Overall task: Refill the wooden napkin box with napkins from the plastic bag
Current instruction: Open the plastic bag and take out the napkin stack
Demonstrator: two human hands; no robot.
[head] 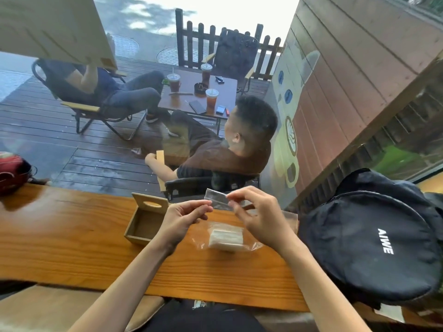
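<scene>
The wooden napkin box (pixel 141 224) stands open on the wooden counter (pixel 72 236), its lid with an oval slot raised at the back; I see no napkins inside. Right of it lies a clear plastic bag (pixel 225 238) with a stack of white napkins inside. My left hand (pixel 184 219) and my right hand (pixel 259 212) are raised above the bag, both pinching a strip of clear plastic (pixel 217 200) between their fingertips. Whether the strip is joined to the bag is unclear.
A black backpack (pixel 369 238) lies on the counter just right of my right hand. A red object (pixel 12 171) sits at the counter's far left. Behind the window, two people sit at a low table with iced drinks.
</scene>
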